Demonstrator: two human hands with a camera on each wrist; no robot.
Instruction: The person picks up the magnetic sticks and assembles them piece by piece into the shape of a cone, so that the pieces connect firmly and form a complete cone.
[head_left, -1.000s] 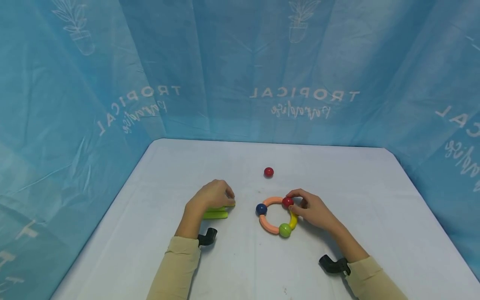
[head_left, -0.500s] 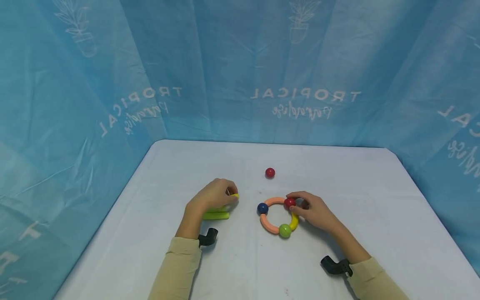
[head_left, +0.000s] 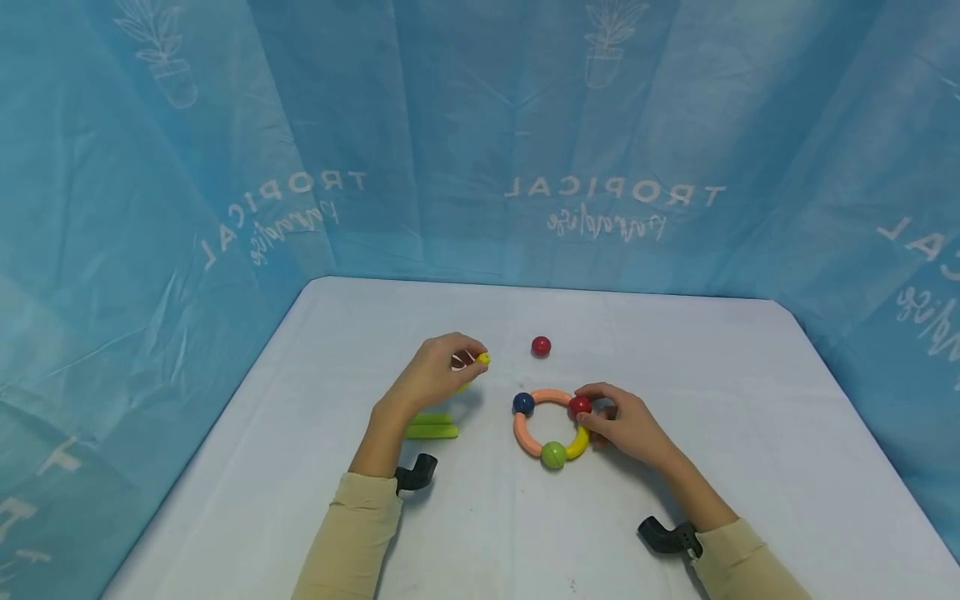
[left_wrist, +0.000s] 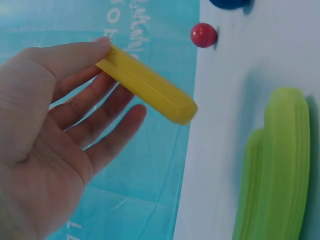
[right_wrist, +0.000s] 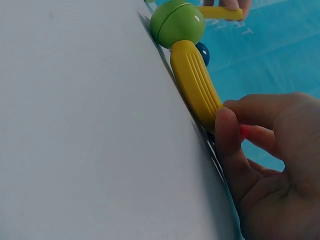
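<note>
Between thumb and fingertips, my left hand (head_left: 435,371) pinches one end of a yellow ribbed magnetic stick (left_wrist: 150,87), lifted above the table. The green curved sticks (left_wrist: 287,160) lie side by side below it. My right hand (head_left: 628,423) pinches a red ball (head_left: 579,406) on a ring that lies on the table. This ring joins two peach curved sticks (head_left: 525,435), a blue ball (head_left: 523,403), a green ball (head_left: 553,455) and a yellow curved stick (right_wrist: 195,82). In the right wrist view, the fingers hide most of the red ball.
A loose red ball (head_left: 541,346) sits beyond the ring, toward the back of the white table (head_left: 750,417). Blue printed curtains (head_left: 450,225) hang behind the table and along its sides. Each wrist wears a black camera mount (head_left: 417,472).
My left hand has risen away from the green sticks, carrying the yellow stick up and to the right. The ring has turned slightly clockwise; my right hand has kept hold of its red ball.
</note>
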